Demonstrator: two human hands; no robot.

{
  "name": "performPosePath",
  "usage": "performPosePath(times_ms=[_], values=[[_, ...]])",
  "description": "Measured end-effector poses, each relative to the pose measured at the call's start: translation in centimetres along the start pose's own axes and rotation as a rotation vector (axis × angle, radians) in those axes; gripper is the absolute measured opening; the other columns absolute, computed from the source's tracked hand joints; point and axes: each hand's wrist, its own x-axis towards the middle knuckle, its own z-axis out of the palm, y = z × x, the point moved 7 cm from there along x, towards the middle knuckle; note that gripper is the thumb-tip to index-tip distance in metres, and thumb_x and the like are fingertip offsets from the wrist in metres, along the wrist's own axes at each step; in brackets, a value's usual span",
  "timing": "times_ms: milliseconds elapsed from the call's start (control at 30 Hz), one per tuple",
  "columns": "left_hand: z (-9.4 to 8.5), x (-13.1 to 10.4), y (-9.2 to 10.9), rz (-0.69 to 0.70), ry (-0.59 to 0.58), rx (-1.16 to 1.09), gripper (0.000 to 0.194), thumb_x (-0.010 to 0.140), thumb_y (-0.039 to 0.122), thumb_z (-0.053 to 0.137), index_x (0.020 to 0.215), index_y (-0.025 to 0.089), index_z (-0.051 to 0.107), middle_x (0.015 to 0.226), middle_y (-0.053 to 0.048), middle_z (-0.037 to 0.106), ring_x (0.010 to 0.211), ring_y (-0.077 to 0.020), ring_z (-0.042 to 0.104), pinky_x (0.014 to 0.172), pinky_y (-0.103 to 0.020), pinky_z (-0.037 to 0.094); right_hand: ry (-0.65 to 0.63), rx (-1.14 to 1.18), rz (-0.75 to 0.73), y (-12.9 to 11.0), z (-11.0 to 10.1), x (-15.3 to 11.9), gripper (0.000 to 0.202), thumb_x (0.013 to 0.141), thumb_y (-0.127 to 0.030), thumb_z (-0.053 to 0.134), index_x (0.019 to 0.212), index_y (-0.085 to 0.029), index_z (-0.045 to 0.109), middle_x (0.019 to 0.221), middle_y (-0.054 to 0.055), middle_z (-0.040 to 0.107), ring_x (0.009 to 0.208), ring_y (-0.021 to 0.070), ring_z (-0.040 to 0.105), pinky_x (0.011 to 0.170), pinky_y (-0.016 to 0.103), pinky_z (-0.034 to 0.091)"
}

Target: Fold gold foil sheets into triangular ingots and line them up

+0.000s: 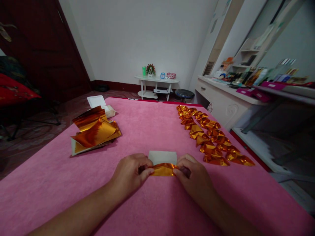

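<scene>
Close in front of me, a sheet of gold foil paper (162, 169) lies partly folded, its near edge turned over so the shiny side shows and its pale back faces up beyond. My left hand (134, 168) pinches the left end of the fold between thumb and fingers. At the right end, my right hand (190, 170) grips it the same way. To the left lies a loose stack of gold foil sheets (98, 132). Folded gold foil pieces (197, 131) stand in rows on the right.
The pink cloth (147, 124) covers the surface I work on. A white opened pack (97, 101) sits behind the foil stack. Beyond are a small white table (157, 79), a round stool (184, 94) and, to the right, a white dresser (226, 98) crowded with bottles.
</scene>
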Motion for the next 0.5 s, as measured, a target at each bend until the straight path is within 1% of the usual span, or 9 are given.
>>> performPosePath(times_ms=[100,167,233,333,400,500], values=[[-0.3,-0.5,0.9,0.095,0.049,0.041,0.013,0.081,0.023,0.055,0.079,0.023,0.067,0.073,-0.001,0.062,0.071,-0.0135,0.054,0.063,-0.023,0.038,-0.017,0.057,-0.004,0.0,0.0,-0.4,0.015,0.076,-0.011,0.054,0.064,-0.019,0.051,0.075,-0.001,0.054,0.068,0.0130,0.051,0.061,0.025,0.036],[-0.3,-0.5,1.0,0.101,0.047,0.044,0.013,0.081,0.023,0.055,0.080,0.024,0.068,0.074,-0.001,0.062,0.071,-0.0139,0.055,0.063,-0.023,0.039,-0.026,0.076,-0.009,0.0,0.0,-0.6,0.014,0.077,-0.011,0.052,0.067,-0.020,0.054,0.077,0.000,0.055,0.071,0.0138,0.052,0.063,0.025,0.037],[-0.3,-0.4,0.9,0.061,0.023,0.033,0.013,0.081,0.024,0.055,0.079,0.024,0.068,0.073,-0.001,0.062,0.071,-0.0139,0.055,0.062,-0.023,0.038,-0.026,0.091,-0.030,-0.1,-0.1,-0.7,0.016,0.081,-0.012,0.048,0.068,-0.020,0.054,0.077,0.001,0.056,0.073,0.0144,0.053,0.065,0.026,0.038],[-0.3,-0.2,0.5,-0.015,-0.007,0.019,0.015,0.082,0.026,0.053,0.076,0.024,0.067,0.072,0.000,0.061,0.068,-0.0134,0.055,0.061,-0.024,0.037,0.000,0.070,-0.045,-0.2,-0.3,-0.7,0.022,0.085,-0.014,0.042,0.065,-0.020,0.051,0.074,0.001,0.054,0.071,0.0145,0.052,0.064,0.026,0.037],[-0.4,-0.1,0.2,-0.058,-0.003,0.021,0.018,0.083,0.028,0.051,0.073,0.023,0.066,0.072,0.000,0.061,0.067,-0.0134,0.054,0.061,-0.024,0.037,0.023,0.015,-0.027,0.0,-0.3,-0.6,0.023,0.084,-0.015,0.043,0.063,-0.020,0.048,0.072,0.001,0.052,0.067,0.0144,0.051,0.061,0.026,0.036],[-0.4,0.1,-0.4,-0.120,0.018,0.029,0.018,0.081,0.030,0.052,0.069,0.020,0.062,0.070,-0.001,0.061,0.064,-0.0135,0.053,0.059,-0.024,0.035,0.040,-0.080,0.009,0.3,-0.2,-0.1,0.021,0.080,-0.016,0.049,0.059,-0.020,0.046,0.066,0.000,0.049,0.060,0.0135,0.047,0.057,0.026,0.034]])
